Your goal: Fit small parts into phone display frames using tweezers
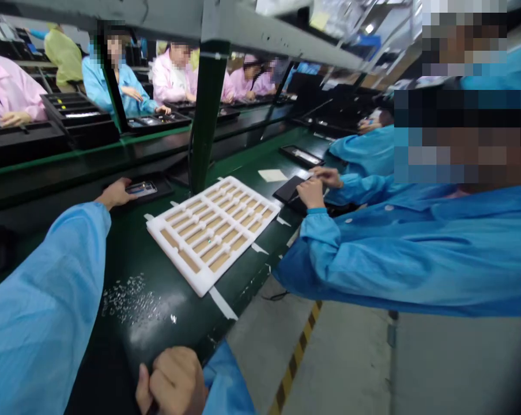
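Note:
My left hand (114, 194) is stretched out to the far side of the green bench, its fingers closed on the near end of a shallow black tray (164, 185). In that tray lies a phone-like frame (142, 189) with a pale rim; my fingertips hide its left end. Low in the picture, my right hand (174, 377) is curled into a fist above the bench's near edge. A bit of something dark shows under its fingers, too hidden to name. Many tiny clear pieces (133, 300) lie scattered on the bench between my hands.
A white slotted foam tray (204, 283) is taped to the green bench (126, 245). A co-worker in a blue sleeve (355, 236) handles a dark flat device (291, 190) at the right. A green post (206, 115) rises behind the foam tray. Other people sit across the line.

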Demonstrator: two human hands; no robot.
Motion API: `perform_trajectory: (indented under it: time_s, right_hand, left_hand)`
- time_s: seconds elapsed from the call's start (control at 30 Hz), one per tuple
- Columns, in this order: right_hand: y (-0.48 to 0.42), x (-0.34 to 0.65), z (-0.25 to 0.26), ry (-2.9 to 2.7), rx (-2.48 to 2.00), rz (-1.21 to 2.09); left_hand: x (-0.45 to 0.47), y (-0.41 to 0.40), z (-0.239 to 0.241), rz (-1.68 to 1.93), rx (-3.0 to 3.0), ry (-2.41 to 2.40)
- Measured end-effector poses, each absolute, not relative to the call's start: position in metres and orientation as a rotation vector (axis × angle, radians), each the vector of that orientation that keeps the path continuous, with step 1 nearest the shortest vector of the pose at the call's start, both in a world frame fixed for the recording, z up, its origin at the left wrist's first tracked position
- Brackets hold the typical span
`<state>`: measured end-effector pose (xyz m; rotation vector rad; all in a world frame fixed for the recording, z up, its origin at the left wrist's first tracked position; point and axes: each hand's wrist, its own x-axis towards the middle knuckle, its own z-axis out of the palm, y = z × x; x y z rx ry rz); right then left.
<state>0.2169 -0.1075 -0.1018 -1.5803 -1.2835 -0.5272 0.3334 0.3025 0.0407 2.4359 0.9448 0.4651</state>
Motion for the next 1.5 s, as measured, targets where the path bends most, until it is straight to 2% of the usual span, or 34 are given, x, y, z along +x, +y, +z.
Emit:
perform_trajectory:
  time_s: [0.17,0.3,0.4,0.53,0.7,1.1,1.5]
  right_hand:
    - [-0.123,0.233,-0.071,-1.241,-1.398,-0.317]
    - [-0.137,0.246,-0.067,-0.973,-1.349,-0.106]
    - [-0.144,0.258,-0.070,-0.669,-1.400,0.165]
    - [-0.145,0.279,-0.069,-0.602,-1.459,0.505]
    - [-0.143,0.295,-0.069,-0.666,-1.539,0.495]
    - [-0.140,0.299,-0.065,-0.974,-1.666,0.282]
    - [-0.139,0.296,-0.060,-1.035,-1.683,0.285]
  left_hand:
    - [0.294,0.239,0.053,0.570,2.429,0.982]
    - [0.216,0.136,0.059,0.420,2.450,0.791]
    - [0.151,0.060,0.045,0.237,2.460,0.622]
    - [0.104,0.001,0.008,0.055,2.595,0.381]
    - [0.098,-0.012,-0.019,0.137,2.766,0.356]
    - [0.097,-0.013,-0.027,0.410,2.790,0.227]
    - [0.094,-0.015,-0.032,0.330,2.781,0.235]
